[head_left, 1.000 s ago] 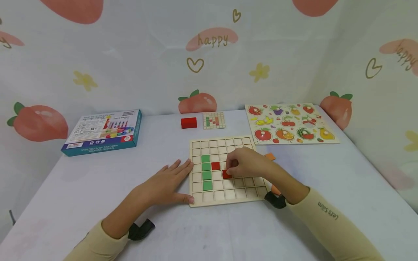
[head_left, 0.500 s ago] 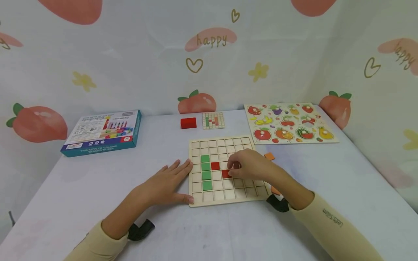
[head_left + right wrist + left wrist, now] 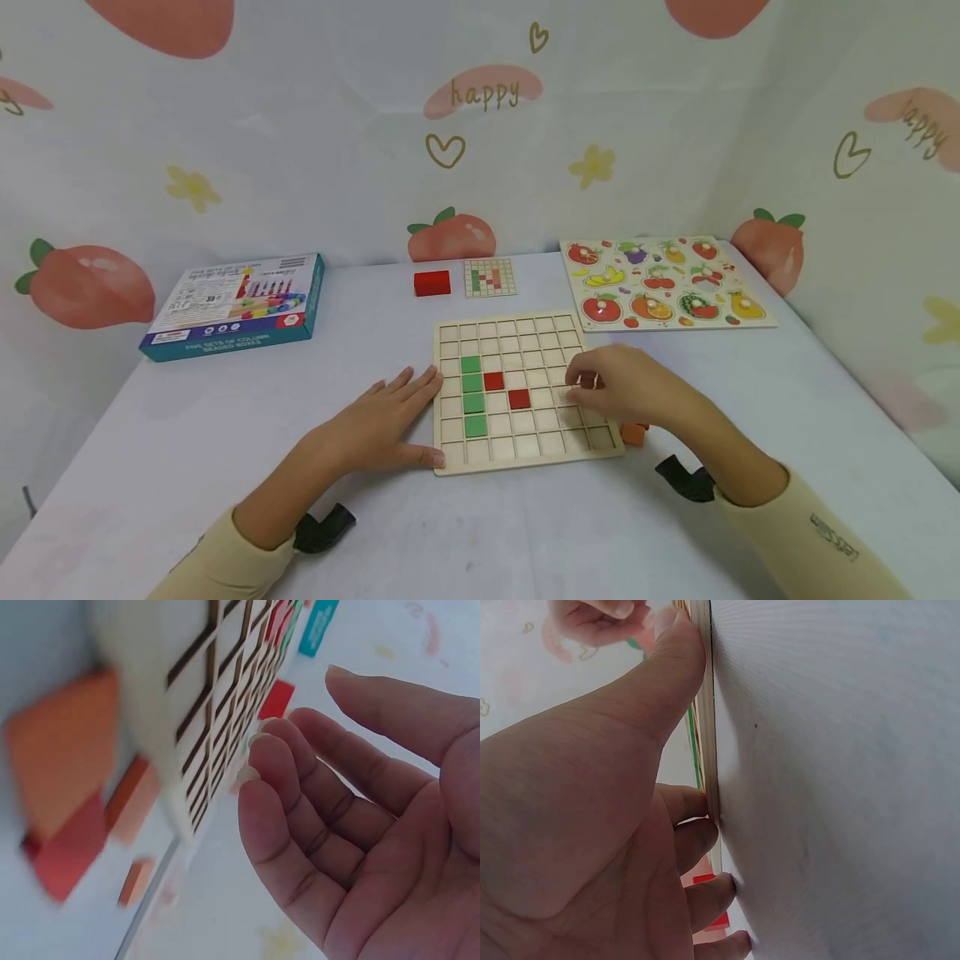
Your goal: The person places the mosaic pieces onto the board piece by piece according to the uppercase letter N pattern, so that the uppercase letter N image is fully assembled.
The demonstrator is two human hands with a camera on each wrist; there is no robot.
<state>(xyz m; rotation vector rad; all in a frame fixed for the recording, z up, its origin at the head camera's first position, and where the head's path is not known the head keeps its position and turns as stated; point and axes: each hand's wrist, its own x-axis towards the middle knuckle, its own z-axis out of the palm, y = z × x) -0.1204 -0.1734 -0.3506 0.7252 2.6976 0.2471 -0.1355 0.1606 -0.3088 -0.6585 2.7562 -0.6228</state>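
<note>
A wooden grid board (image 3: 525, 463) lies flat on the table. Four-sided green tiles (image 3: 474, 403) stand in a column in its cells, with one red tile (image 3: 493, 381) right of them and a second red tile (image 3: 519, 399) lower and further right. My left hand (image 3: 375, 429) rests with spread fingers along the board's left edge, the thumb at the near left corner. Above the board's right side hovers my right hand (image 3: 626, 383), fingers loosely bent. The right wrist view shows nothing between its fingers (image 3: 266, 817).
Loose orange tiles (image 3: 64, 750) and a red tile (image 3: 71, 847) lie beside the board's right edge, partly hidden by my right hand in the head view. Behind are a red block (image 3: 432, 283), a small pattern card (image 3: 491, 277), a fruit puzzle (image 3: 675, 292) and a boxed set (image 3: 232, 304).
My right hand has let go of the lower red tile, which sits in its cell, and has moved right across the board. The left hand has stayed put.
</note>
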